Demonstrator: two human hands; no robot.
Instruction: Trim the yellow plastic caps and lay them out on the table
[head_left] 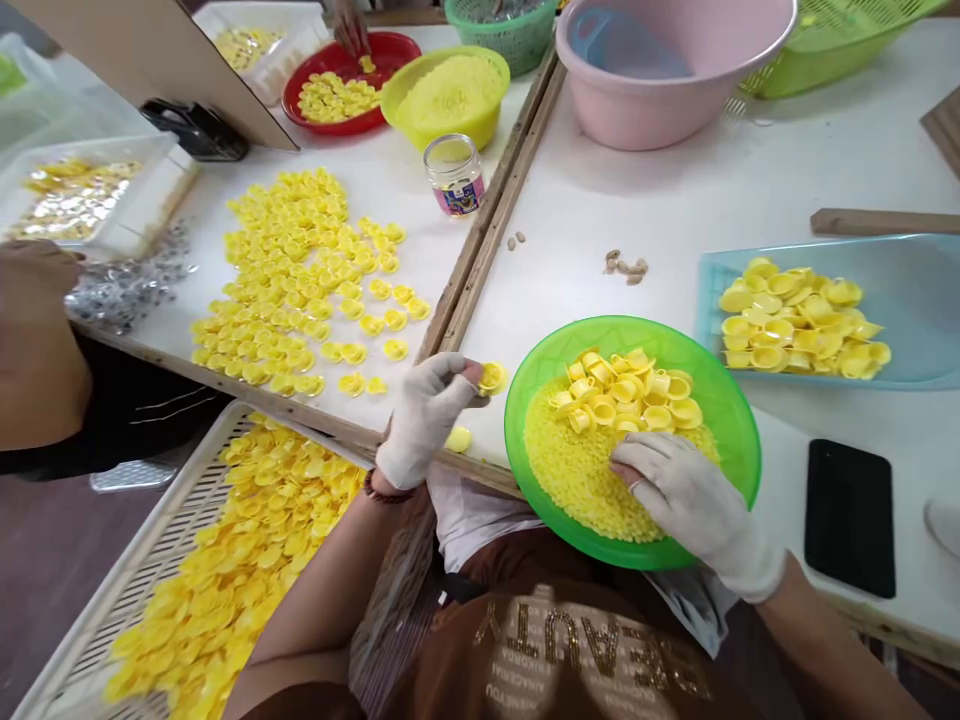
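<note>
My left hand, in a white glove with bare fingertips, pinches a small round yellow plastic cup piece just left of the green bowl. In that bowl lie fine yellow pellets with a heap of yellow cup pieces on top. My right hand, gloved the same way, is over the pellets with its fingers curled together; whatever they hold is hidden. Below my left hand, a flat yellow disc rests by the table edge.
A blue tray of yellow pieces and a black phone lie on the right. Yellow pieces cover the left table, near a jar. A pink basin stands behind. Other people's hands work at the left and back.
</note>
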